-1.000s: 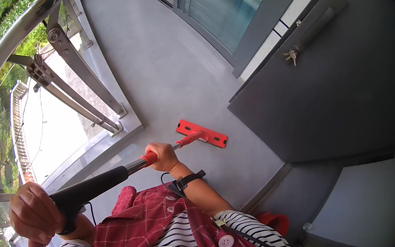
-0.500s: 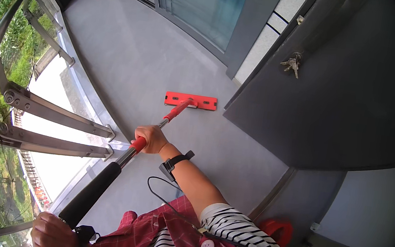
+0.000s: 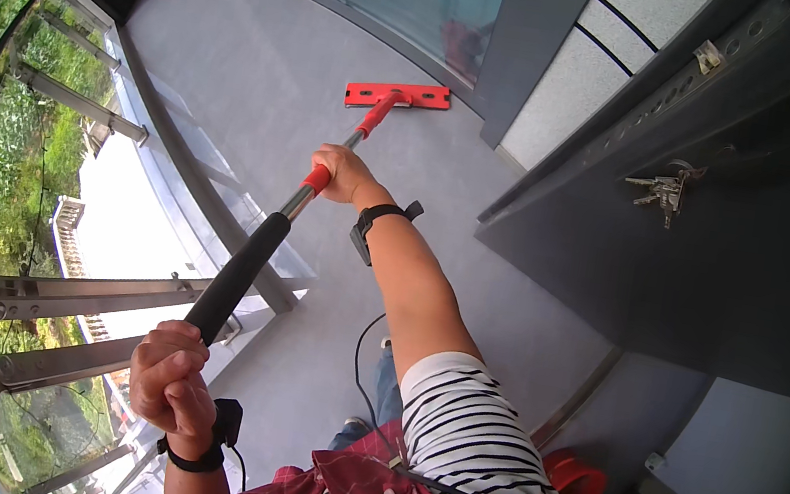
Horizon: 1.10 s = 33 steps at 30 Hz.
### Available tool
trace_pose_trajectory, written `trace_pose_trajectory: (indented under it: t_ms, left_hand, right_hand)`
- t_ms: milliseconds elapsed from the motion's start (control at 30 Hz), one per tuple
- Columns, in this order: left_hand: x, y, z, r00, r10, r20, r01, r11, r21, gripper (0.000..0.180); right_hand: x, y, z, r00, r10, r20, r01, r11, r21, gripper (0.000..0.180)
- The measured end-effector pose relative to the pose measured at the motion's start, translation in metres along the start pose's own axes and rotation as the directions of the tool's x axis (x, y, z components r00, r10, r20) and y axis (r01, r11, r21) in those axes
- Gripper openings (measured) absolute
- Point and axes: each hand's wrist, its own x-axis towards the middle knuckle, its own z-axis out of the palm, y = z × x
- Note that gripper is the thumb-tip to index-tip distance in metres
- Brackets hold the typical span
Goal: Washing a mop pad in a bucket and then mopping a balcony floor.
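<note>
Both hands (image 3: 167, 377) (image 3: 351, 178) wrap fingers (image 3: 330, 154) around the mop handle (image 3: 246, 262), its red head (image 3: 421, 97) beyond them.

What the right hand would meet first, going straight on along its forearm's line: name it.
Beyond the mop handle it grips, the right hand would probably meet the grey floor first; its height above that is unclear.
</note>
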Motion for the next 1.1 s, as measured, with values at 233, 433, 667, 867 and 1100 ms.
trace_pose_trajectory:
  t_ms: [233,433,667,867,1100]
  left_hand:
    - [-0.010,0.033,-0.028,0.998,-0.034,0.050,0.037,0.997,-0.066,0.017]
    - [-0.058,0.074,-0.065,0.983,0.004,0.186,0.042,0.970,-0.240,0.020]
    - [-0.085,0.133,-0.140,0.972,-0.013,0.234,0.087,0.946,-0.312,0.021]
    - [-0.068,0.154,-0.171,0.940,0.167,0.298,-0.026,0.905,-0.426,0.022]
    - [-0.068,0.127,-0.103,0.854,0.165,0.494,0.034,0.928,-0.370,0.017]
  right_hand:
    - [-0.046,-0.036,0.006,0.976,-0.019,-0.216,0.018,1.000,-0.008,0.024]
    - [-0.126,-0.072,0.029,0.962,0.058,-0.266,-0.061,0.998,-0.004,0.025]
    - [-0.195,-0.160,0.076,0.901,0.128,-0.415,-0.132,0.991,0.019,0.020]
    - [-0.209,-0.212,0.079,0.892,0.106,-0.440,-0.111,0.994,0.013,0.017]
    - [-0.195,-0.136,0.033,0.902,0.132,-0.411,-0.144,0.990,0.002,0.017]
